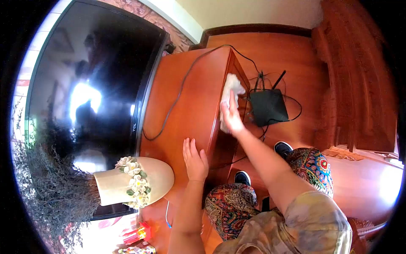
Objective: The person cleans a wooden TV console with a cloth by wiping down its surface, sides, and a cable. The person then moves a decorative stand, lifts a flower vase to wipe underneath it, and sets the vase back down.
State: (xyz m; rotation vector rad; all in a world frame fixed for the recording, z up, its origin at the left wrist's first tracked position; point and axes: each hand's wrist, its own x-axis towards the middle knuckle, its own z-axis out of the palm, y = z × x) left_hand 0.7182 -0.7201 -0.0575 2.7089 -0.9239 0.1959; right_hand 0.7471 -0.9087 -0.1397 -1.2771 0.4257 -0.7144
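My right hand presses a crumpled white cloth against the front edge of a reddish-brown wooden cabinet. Part of the cloth is hidden behind the palm and fingers. My left hand rests on the cabinet top near the same edge, fingers stretched out and holding nothing. Beside it stands a cream vase with raised white flowers and dark dried stems. A thin black cable curves across the cabinet top and over its edge.
A black router with antennas and tangled cords is beyond the cabinet's front, low down. A large television stands along the cabinet's back. Dark wooden furniture is at the right. My shoes and patterned trousers show below.
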